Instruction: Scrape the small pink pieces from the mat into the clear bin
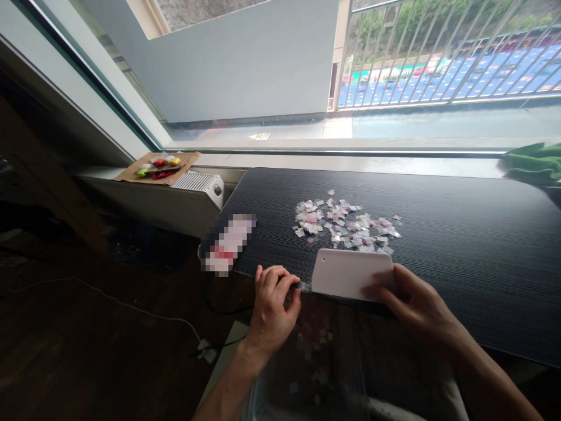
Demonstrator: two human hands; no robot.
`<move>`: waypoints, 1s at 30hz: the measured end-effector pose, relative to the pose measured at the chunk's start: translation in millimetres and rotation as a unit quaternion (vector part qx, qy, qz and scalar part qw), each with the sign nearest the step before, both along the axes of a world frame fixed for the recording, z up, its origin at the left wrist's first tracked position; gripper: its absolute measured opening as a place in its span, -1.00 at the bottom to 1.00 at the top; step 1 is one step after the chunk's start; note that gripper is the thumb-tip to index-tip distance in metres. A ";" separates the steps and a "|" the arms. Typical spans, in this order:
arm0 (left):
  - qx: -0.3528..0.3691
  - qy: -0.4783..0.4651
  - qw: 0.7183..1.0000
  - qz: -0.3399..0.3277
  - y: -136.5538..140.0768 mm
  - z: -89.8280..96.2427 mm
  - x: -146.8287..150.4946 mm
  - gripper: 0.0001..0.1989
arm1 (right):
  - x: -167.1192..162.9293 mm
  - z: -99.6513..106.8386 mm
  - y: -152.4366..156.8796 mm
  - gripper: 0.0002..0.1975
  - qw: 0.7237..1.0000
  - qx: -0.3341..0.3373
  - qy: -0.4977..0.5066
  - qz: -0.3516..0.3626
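Note:
My right hand (414,292) grips the right end of a white plastic scraper (346,273), a flat plate with rounded corners and a small hole near its upper left. The scraper is at the front edge of the black table (460,234). My left hand (275,304) is closed in a pinch at the same edge, thumb and index finger on a small clear piece (304,286) just left of the scraper. Behind the scraper lies a loose pile of small square pieces (337,219), silvery, clear and pinkish. Below the edge, a clear plastic container or bag (313,374) shows similar squares, dimly.
A blurred-out pink and white item (230,242) lies at the table's left corner. Left of it are a radiator (199,186) and cardboard (127,168) with colourful small things. Green cloth (532,164) sits at the right sill. A white cable (131,310) crosses the dark floor.

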State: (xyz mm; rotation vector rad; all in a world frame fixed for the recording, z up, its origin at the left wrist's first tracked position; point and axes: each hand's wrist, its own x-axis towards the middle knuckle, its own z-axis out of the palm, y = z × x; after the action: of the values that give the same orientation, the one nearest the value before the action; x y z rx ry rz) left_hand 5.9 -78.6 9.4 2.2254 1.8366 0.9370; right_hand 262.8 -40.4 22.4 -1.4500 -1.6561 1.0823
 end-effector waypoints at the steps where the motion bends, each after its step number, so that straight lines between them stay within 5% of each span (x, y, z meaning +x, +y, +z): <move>1: -0.001 0.001 1.000 0.000 -0.1 0.1 -0.1 -0.85 | -0.9 0.2 -0.8 -0.83 1.000 0.001 0.001 0.005; 20: 0.005 0.013 0.999 -0.030 -1.6 -5.5 -8.8 -0.73 | -17.8 1.2 8.9 -0.80 0.998 0.004 -0.026 0.061; 30: -0.011 0.019 0.999 -0.032 -1.7 -2.0 -9.4 -0.76 | 2.1 21.8 -2.7 -0.75 0.999 0.023 -0.032 -0.016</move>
State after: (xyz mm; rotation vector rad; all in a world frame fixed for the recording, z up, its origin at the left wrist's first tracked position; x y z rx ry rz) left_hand -3.5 -80.4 7.4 2.2903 1.7705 0.8657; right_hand 264.9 -43.2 44.2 -1.4901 -1.6860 0.9844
